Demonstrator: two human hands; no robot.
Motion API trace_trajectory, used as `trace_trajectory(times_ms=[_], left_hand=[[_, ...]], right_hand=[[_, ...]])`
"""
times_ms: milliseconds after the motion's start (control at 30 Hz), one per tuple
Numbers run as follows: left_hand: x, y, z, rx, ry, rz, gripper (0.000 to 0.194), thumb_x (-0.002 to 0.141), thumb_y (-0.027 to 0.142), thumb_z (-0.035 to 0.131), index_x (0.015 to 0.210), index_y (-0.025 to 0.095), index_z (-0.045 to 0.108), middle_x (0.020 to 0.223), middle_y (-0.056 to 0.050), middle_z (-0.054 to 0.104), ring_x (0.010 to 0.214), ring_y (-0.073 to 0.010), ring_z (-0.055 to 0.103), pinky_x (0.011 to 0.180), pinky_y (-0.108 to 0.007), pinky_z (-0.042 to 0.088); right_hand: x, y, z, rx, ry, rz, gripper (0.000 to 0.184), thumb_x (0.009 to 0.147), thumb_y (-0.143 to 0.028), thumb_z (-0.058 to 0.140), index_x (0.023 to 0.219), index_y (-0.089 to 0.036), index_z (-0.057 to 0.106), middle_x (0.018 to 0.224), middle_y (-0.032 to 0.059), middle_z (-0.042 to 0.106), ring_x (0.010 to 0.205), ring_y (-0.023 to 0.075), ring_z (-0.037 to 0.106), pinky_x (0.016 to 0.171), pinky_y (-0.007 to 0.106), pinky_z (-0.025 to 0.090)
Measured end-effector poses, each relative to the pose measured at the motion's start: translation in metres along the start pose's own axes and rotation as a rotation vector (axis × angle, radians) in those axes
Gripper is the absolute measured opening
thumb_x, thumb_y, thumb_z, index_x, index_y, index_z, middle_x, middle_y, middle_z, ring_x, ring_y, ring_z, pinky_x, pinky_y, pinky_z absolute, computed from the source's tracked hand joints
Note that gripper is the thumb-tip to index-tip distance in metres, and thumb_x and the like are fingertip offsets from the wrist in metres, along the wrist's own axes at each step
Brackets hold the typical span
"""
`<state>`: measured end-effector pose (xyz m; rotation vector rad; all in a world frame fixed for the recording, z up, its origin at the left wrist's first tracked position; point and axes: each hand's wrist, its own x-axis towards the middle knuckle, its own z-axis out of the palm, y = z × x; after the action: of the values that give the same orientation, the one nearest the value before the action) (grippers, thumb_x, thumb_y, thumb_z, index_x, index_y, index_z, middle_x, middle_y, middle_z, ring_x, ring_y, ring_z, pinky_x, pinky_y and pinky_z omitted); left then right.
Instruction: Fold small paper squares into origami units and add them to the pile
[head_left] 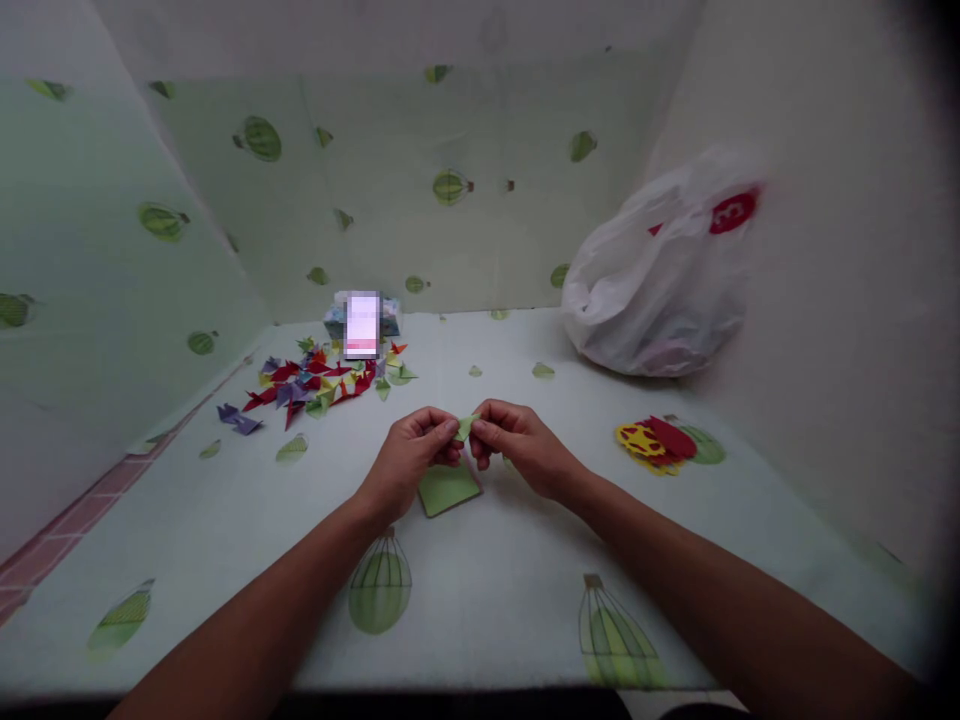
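Between my two hands, a small folded piece of light green paper [466,428] is pinched above the table. My left hand [420,445] grips its left side between thumb and fingers. On the other side, my right hand [517,440] pinches it the same way, fingers curled. Right beneath them lies a stack of square green paper [450,490], its far part hidden by my hands. Many folded paper cranes [319,385] in red, purple, yellow, orange and green are heaped at the back left.
A lit phone [363,325] leans on a tissue box [391,316] behind the cranes. At the back right stands a full white plastic bag [660,280]. Red and yellow paper cutouts [656,443] lie in front of it. Balloon-print covering lines the table and walls.
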<state>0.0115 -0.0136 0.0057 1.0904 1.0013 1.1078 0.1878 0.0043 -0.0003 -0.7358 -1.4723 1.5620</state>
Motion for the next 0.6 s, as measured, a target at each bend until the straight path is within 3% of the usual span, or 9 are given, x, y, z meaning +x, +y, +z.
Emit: trace_trajectory(times_ms=[200, 600], left_hand=[[-0.0004, 0.0013, 0.0019, -0.038, 0.035, 0.058, 0.03, 0.074, 0.034, 0.078, 0.088, 0.016, 0.059, 0.066, 0.003, 0.064, 0.06, -0.0103, 0.061, 0.064, -0.025, 0.051], [-0.0013, -0.001, -0.0007, 0.116, 0.048, 0.177, 0.025, 0.078, 0.031, 0.074, 0.094, 0.015, 0.063, 0.077, 0.001, 0.065, 0.068, -0.0108, 0.063, 0.07, -0.026, 0.052]], right_hand=[[0.0006, 0.0031, 0.0003, 0.021, -0.01, 0.007, 0.026, 0.085, -0.037, 0.07, 0.075, -0.016, 0.057, 0.068, -0.0015, 0.063, 0.058, 0.0096, 0.058, 0.061, 0.026, 0.047], [0.0017, 0.0061, -0.0026, 0.0, -0.016, -0.001, 0.024, 0.085, -0.035, 0.07, 0.076, -0.016, 0.058, 0.067, -0.0021, 0.062, 0.058, 0.009, 0.057, 0.06, 0.025, 0.047]])
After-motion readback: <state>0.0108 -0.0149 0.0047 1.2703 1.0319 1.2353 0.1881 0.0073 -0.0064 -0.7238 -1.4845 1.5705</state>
